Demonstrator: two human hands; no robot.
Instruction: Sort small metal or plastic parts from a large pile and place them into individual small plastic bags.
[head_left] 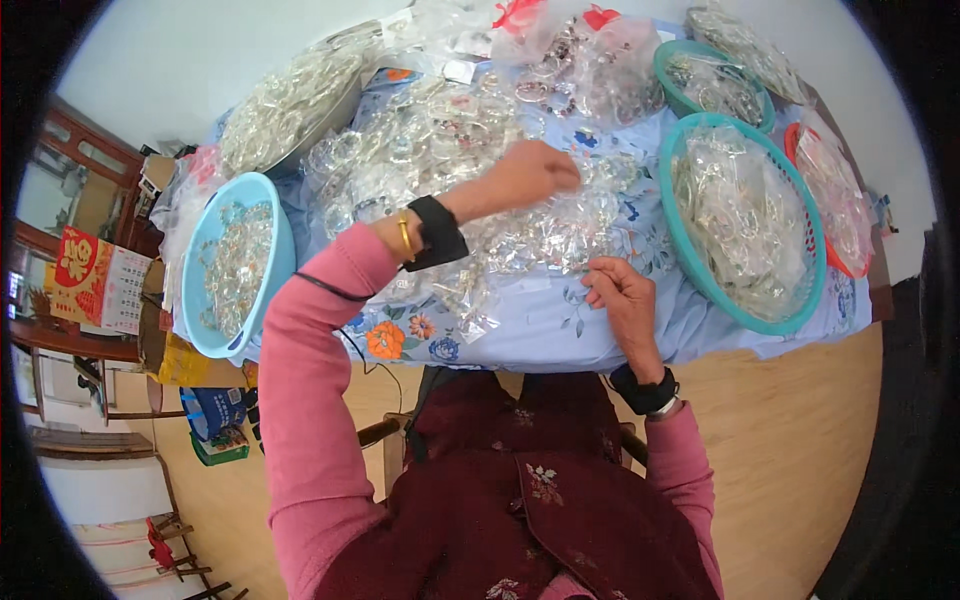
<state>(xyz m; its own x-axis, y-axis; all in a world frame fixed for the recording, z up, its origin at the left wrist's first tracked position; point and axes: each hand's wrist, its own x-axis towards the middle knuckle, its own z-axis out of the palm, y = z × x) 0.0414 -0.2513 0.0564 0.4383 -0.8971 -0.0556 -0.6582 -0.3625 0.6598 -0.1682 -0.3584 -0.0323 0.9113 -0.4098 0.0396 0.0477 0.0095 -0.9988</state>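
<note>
Small clear plastic bags of jewellery (430, 130) lie in a wide, shiny heap on a blue flowered tablecloth (500, 345). My left hand (530, 180) reaches across this heap from the left, just above the bags. Motion smears its fingers, so their grip cannot be made out. Nearer the table's front edge, my right hand (625, 298) has its fingers curled together, thumb and fingertips at the border of the heap. Whatever lies between those fingertips is too small to name. Both wrists wear black bands, and a gold bangle (405, 235) circles the left one.
At the left stands a light blue basin (285, 240) of small packets. On the right are a teal basket (672, 225) of bags, a smaller green basket (668, 90) and a red basket (862, 262). A piled tray (290, 100) and tied plastic bags (610, 70) line the back.
</note>
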